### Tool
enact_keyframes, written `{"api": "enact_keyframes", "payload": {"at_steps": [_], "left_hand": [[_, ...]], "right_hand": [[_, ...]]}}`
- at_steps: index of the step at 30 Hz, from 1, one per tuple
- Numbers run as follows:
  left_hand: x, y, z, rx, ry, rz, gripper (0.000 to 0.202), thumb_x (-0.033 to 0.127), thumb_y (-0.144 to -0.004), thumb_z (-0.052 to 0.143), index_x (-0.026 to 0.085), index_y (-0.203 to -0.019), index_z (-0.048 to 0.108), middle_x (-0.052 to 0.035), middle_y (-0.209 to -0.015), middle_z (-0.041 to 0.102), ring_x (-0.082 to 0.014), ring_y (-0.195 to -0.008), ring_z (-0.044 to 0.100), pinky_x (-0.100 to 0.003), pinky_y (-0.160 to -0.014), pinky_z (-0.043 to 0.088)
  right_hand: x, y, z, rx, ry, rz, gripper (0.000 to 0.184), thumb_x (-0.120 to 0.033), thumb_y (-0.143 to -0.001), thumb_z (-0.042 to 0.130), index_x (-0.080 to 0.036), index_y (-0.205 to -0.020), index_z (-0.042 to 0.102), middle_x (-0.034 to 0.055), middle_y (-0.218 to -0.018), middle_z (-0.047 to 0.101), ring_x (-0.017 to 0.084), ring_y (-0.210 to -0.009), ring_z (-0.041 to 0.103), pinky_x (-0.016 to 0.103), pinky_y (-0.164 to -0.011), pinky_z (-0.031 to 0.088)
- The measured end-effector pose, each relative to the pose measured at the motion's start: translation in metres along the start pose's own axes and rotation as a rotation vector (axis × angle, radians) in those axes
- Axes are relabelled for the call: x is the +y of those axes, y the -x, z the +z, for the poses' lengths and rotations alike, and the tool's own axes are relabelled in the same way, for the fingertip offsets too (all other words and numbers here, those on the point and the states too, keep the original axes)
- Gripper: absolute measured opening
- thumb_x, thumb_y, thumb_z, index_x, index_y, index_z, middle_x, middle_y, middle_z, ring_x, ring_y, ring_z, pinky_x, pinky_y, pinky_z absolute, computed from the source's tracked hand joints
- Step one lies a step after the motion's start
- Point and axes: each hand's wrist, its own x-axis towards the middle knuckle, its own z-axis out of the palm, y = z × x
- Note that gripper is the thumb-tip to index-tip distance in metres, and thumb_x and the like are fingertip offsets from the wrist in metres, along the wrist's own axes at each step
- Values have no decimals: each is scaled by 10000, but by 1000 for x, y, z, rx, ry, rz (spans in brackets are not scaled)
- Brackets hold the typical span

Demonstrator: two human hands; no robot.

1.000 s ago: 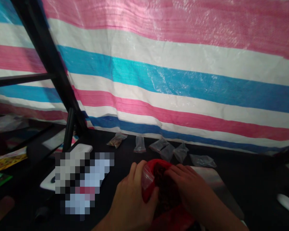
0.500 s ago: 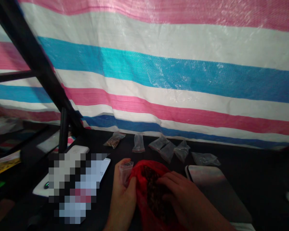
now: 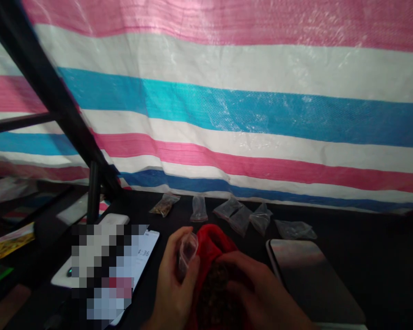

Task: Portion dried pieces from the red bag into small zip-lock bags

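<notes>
Red crinkly plastic bag point(image 3: 209, 243) (thin, bunched) sits under R hand point(image 3: 254, 288), curled, fingers on dark lumpy contents point(image 3: 216, 293); L hand point(image 3: 174, 282) grips small clear zip bag point(image 3: 187, 253); 6 poly bags point(image 3: 228, 208) behind.

A black tabletop point(image 3: 382, 243) holds small plastic bags point(image 3: 240, 219), a steel plate point(image 3: 313, 279) and a phone point(image 3: 146, 256).

1. Small clear plastic bag point(image 3: 188, 252): seemingly empty, upright with a slight tilt, held in the left hand point(image 3: 172, 284).
2. Red bag point(image 3: 209, 243): soft and bunched, its mouth open, sitting just beside the small bag.
3. Dark brown bits point(image 3: 215, 293): small, rough pieces heaped inside the red bag, partly covered by the right hand point(image 3: 251, 284), which lies over the bag's mouth.
</notes>
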Motion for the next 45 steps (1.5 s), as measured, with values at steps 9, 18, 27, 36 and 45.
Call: {"api": "enact_keyframes", "payload": {"at_steps": [9, 18, 27, 36, 45], "left_hand": [[-1, 0, 1, -276, -463, 377, 406, 37, -780, 589, 251, -1124, 619, -48, -997, 677, -241, -883, 623, -358, -738, 500], [4, 2, 4, -329, -628, 368, 313, 83, -766, 643, 201, -1056, 639, -63, -962, 698, -263, -871, 612, -394, -735, 470], [9, -1, 4, -299, -622, 527, 140, 101, -818, 621, 208, -906, 643, -33, -853, 723, -236, -806, 617, -363, -714, 424], [4, -3, 6, -272, -594, 591, 115, 106, -829, 579, 205, -819, 636, -32, -762, 707, -210, -704, 613, -336, -654, 394], [15, -7, 4, -252, -636, 349, 47, 183, -852, 667, 205, -830, 632, -12, -807, 681, -202, -748, 610, -321, -686, 407]], "right_hand": [[-3, 5, -11, 160, 48, -182, 360, -101, -871, 616, -301, -1160, 692, 21, -1169, 713, 200, -1080, 688, 315, -972, 548], [16, 10, 9, 164, 481, -598, 570, -32, -958, 490, -316, -1453, 504, 57, -1308, 629, 166, -1159, 659, 243, -979, 552], [14, 7, 11, 251, 511, -663, 294, -261, -1004, 598, -282, -1297, 604, 54, -1236, 700, 167, -1107, 707, 220, -966, 567], [11, 7, 11, 292, 574, -681, 314, -353, -1011, 589, -288, -1318, 604, 57, -1152, 736, 177, -1022, 742, 227, -908, 602], [10, 4, 9, 427, 523, -657, 320, -200, -1018, 536, -319, -1302, 623, 42, -1241, 677, 161, -1107, 708, 229, -956, 579]]}}
